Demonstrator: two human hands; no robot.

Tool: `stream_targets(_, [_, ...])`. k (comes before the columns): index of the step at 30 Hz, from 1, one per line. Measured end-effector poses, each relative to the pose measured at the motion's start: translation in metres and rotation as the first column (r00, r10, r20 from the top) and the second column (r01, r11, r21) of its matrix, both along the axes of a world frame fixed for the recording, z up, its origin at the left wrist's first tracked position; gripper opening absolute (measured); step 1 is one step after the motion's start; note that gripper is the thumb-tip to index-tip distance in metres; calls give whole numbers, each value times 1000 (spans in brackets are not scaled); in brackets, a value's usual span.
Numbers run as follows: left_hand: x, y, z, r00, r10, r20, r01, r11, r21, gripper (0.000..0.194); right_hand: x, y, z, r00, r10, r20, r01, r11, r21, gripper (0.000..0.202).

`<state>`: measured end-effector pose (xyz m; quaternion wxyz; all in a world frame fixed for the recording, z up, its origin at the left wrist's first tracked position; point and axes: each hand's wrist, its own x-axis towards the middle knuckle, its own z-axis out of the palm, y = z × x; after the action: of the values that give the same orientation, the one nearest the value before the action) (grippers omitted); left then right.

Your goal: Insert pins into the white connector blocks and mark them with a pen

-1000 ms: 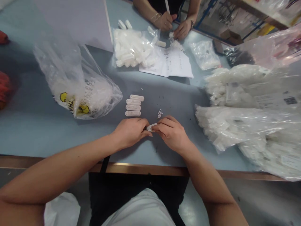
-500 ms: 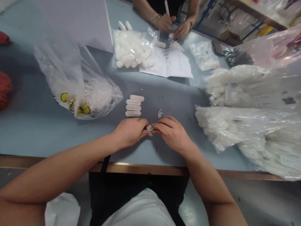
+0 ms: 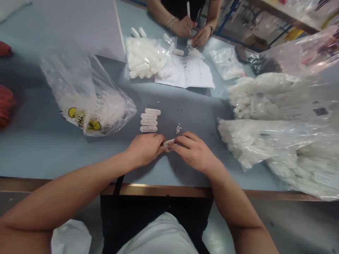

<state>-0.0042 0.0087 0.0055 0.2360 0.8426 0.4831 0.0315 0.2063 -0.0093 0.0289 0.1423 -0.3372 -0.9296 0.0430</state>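
A small white plastic strip (image 3: 168,142) with rows of dark holes or marks is held low over the table. My left hand (image 3: 146,150) is closed on its left end, thumb below and fingers above. At its right end the fingertips of my right hand (image 3: 194,151) are pinched on the strip; whether a tiny part is also between them is hidden. Just beyond my right fingers lies a little pile of tiny white pieces (image 3: 178,129). Several similar white strips (image 3: 148,122) lie stacked in a column beyond my left hand.
A clear bag (image 3: 113,113) of tiny white parts stands at left. Large clear bags (image 3: 265,141) fill the right side. Across the table, a co-worker's hands (image 3: 194,31) work with a white stick tool beside a paper sheet (image 3: 186,76) and a bag of white pieces (image 3: 145,58).
My right fingers have shifted slightly on the strip, so more of its top shows. My left hand keeps its hold. The whole view has shifted a little.
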Motion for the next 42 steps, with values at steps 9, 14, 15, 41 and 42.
stream_targets(9, [-1,0,2,1000,15,3,-15,999,-29,33,27,30,-19,886,-436,-158,435,899,-46,17])
stream_targets(14, [-1,1,3,1000,8,3,-8,1000,-25,34,22,41,-25,921,-380,-81,373,923,-94,16])
stream_targets(15, [-1,0,3,1000,6,5,-5,1000,-21,35,20,42,-26,927,-369,-69,363,928,-84,16])
stream_targets(41, [-1,-2,5,1000,-3,5,3,1000,-9,33,-4,6,-3,909,-305,-283,244,942,-232,16])
stream_targets(42, [0,-2,4,1000,-10,3,10,1000,-9,33,-6,5,-5,917,-291,-275,230,945,-232,15])
